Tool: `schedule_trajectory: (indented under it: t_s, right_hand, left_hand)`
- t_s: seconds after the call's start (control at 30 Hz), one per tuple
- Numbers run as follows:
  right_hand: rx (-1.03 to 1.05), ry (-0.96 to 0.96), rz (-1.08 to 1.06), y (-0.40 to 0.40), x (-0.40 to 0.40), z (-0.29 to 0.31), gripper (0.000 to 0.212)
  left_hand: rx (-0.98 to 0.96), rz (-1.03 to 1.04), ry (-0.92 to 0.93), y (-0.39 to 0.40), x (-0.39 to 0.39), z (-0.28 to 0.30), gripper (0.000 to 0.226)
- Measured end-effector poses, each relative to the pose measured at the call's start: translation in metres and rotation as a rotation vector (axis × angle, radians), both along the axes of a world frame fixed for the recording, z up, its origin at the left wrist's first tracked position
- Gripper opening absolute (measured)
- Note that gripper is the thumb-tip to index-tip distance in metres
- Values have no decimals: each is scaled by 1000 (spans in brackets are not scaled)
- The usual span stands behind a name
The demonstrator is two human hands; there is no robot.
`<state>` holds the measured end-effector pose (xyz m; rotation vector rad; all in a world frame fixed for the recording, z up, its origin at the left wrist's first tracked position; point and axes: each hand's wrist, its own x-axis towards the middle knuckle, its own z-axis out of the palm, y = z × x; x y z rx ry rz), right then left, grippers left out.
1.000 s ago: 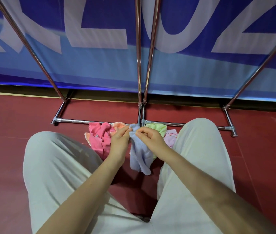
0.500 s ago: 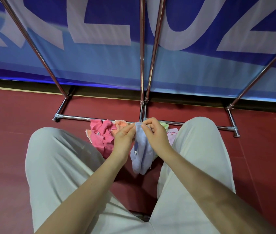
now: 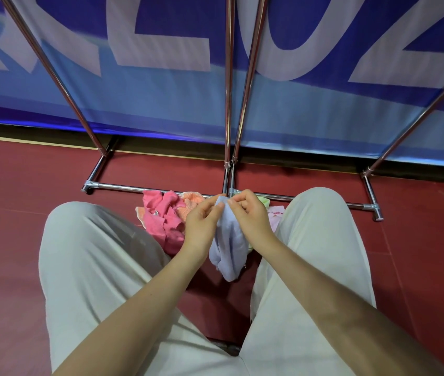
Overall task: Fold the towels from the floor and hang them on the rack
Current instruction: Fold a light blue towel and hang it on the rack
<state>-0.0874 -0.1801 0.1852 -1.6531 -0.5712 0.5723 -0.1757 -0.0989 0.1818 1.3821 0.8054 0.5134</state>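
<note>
A crumpled light blue towel point(image 3: 229, 245) hangs between my knees, above the red floor. My left hand point(image 3: 201, 223) pinches its top edge from the left, and my right hand point(image 3: 248, 215) pinches the same edge from the right, fingertips nearly touching. Behind my hands a pile lies on the floor: a pink towel point(image 3: 165, 218), an orange towel point(image 3: 192, 203), a green towel point(image 3: 264, 202) mostly hidden, and a pale pink towel point(image 3: 275, 217). The chrome rack point(image 3: 227, 104) rises just beyond the pile.
The rack's base bar point(image 3: 123, 187) runs across the floor, with feet at left and right point(image 3: 375, 210). Slanted chrome poles point(image 3: 52, 74) lean up on both sides. A blue banner point(image 3: 161, 104) with large white letters stands behind. My knees in light trousers point(image 3: 93, 253) flank the towels.
My hands have come closer together on the blue towel's top edge and lifted it slightly. The towel hangs more bunched than before.
</note>
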Motion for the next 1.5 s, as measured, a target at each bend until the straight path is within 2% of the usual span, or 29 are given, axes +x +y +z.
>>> schedule_trajectory:
  t_s: [0.23,0.43,0.6,0.83,0.93,1.1,1.2,1.3,1.4,1.5]
  right_hand:
    - [15,-25,102,-1,-4,1,7]
    - [-56,-50,125,-6,-3,-6,9]
    - [-137,-98,161,-9,-9,-15,18]
    - [-262,-162,228,-15,-5,-31,35]
    - [-354,-230,323,-16,-2,-36,45]
    - [-523,-367,482,-17,4,-42,48]
    - [-608,-466,501,-20,8,-41,49]
    - [-701,-511,424,-20,14,-39,35]
    - [-708,-521,341,-20,18,-38,33]
    - [-736,-504,305,-23,23,-39,30]
  left_hand:
    - [103,37,20,12,-2,3,19]
    - [176,116,-12,21,-10,16,18]
    - [192,194,-49,35,-19,22,20]
    - [94,461,-85,77,-33,27,22]
    - [50,573,-121,96,-42,34,21]
    - [60,679,-142,115,-57,40,28]
    - [79,672,-104,113,-59,41,27]
    - [158,639,-68,107,-60,42,23]
    - [265,601,-18,104,-61,45,24]
    - [404,449,38,103,-61,47,28]
